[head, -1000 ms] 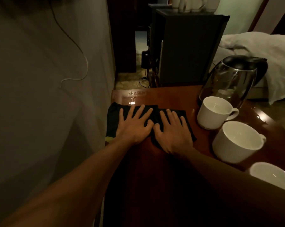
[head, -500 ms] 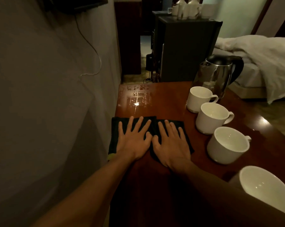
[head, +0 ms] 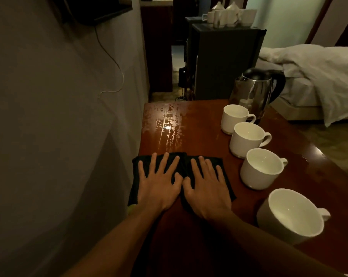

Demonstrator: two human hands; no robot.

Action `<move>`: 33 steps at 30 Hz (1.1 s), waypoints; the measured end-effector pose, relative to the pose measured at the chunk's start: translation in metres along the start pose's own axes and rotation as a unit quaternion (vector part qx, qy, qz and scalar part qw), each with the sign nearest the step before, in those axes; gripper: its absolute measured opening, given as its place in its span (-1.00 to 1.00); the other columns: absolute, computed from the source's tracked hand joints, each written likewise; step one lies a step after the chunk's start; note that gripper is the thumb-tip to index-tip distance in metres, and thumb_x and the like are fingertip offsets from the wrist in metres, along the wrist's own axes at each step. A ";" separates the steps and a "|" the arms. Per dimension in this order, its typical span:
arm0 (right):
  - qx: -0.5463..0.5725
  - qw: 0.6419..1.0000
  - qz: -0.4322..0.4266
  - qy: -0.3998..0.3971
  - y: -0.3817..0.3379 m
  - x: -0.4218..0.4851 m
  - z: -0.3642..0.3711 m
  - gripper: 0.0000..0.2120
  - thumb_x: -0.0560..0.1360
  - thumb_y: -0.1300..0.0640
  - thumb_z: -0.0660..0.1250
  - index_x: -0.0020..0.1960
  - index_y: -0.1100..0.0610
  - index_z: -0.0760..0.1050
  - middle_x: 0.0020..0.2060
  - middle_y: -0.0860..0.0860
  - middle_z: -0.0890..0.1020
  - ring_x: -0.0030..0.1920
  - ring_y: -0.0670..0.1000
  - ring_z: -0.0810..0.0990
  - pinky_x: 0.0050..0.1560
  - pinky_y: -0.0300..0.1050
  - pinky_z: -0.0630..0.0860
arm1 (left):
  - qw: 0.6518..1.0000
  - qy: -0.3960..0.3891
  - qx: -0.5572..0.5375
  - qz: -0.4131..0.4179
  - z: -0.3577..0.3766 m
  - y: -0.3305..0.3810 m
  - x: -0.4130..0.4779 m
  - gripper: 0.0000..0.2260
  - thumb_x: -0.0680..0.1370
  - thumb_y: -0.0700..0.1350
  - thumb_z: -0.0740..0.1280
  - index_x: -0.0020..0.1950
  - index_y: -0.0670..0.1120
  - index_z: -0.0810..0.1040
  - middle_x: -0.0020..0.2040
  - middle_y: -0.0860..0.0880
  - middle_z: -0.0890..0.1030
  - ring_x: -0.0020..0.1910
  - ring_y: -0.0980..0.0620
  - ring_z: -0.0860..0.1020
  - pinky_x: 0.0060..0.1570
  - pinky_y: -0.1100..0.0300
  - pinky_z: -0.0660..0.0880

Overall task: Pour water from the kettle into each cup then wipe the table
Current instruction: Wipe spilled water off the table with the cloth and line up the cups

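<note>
White cups point(head: 230, 121) point(head: 243, 144) point(head: 255, 176) point(head: 277, 226): four; kettle point(head: 255, 90): one; two hands point(head: 159, 186) point(head: 206, 191) flat on one cloth point(head: 181, 160).

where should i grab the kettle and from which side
Probably the black handle of the kettle, coming from the right: it loops out on that side, clear of the far cup, while the steel body is smooth and rounded.

Cannot see cloth point(head: 184, 164) middle under left hand point(head: 159, 186) and right hand point(head: 207, 190); cannot judge water level in kettle point(head: 257, 90)
</note>
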State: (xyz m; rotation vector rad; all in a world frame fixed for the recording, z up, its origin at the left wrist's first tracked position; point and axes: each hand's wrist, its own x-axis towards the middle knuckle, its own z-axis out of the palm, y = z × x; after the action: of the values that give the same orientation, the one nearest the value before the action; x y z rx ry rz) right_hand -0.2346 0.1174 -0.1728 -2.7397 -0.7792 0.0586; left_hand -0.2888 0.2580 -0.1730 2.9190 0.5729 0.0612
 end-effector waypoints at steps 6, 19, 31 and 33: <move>-0.007 1.000 0.001 -0.006 0.000 0.018 0.000 -0.35 0.62 -0.20 -0.12 0.65 -0.03 -0.13 0.64 0.00 -0.12 0.62 -0.04 -0.21 0.60 0.07 -0.26 | 1.000 -0.006 -0.004 0.003 -0.003 -0.003 0.013 -0.49 0.65 0.21 -0.15 0.59 0.27 -0.22 0.62 0.12 -0.22 0.57 -0.01 -0.34 0.48 -0.28 -0.34; -0.011 1.000 0.020 -0.004 -0.001 0.137 0.008 -0.36 0.63 -0.18 -0.14 0.65 -0.01 -0.12 0.64 0.02 -0.11 0.63 0.00 -0.18 0.60 0.12 -0.22 | 0.999 -0.009 0.000 0.039 -0.003 -0.028 0.145 -0.48 0.63 0.25 -0.16 0.58 0.30 -0.19 0.63 0.12 -0.17 0.59 -0.02 -0.29 0.48 -0.30 -0.30; -0.010 0.998 0.055 0.030 0.002 0.263 0.016 -0.36 0.62 -0.17 -0.12 0.65 0.02 -0.03 0.64 0.03 -0.02 0.63 0.01 -0.12 0.60 0.11 -0.21 | 0.997 -0.018 0.003 0.075 0.002 -0.046 0.289 -0.48 0.62 0.26 -0.16 0.59 0.31 -0.15 0.64 0.10 -0.14 0.60 -0.04 -0.25 0.47 -0.31 -0.31; -0.008 0.998 0.057 0.036 0.005 0.282 0.017 -0.36 0.61 -0.17 -0.11 0.64 0.03 0.00 0.64 0.04 0.02 0.63 0.02 -0.09 0.60 0.12 -0.19 | 0.997 -0.013 0.006 0.082 0.003 -0.047 0.309 -0.48 0.61 0.26 -0.17 0.59 0.30 -0.14 0.64 0.10 -0.13 0.60 -0.05 -0.23 0.48 -0.31 -0.30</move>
State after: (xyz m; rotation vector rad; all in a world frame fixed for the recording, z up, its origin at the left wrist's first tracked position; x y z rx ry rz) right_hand 0.0065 0.2652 -0.1792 -2.7823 -0.6064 -0.0231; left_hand -0.0201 0.4173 -0.1811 2.9674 0.3293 0.0414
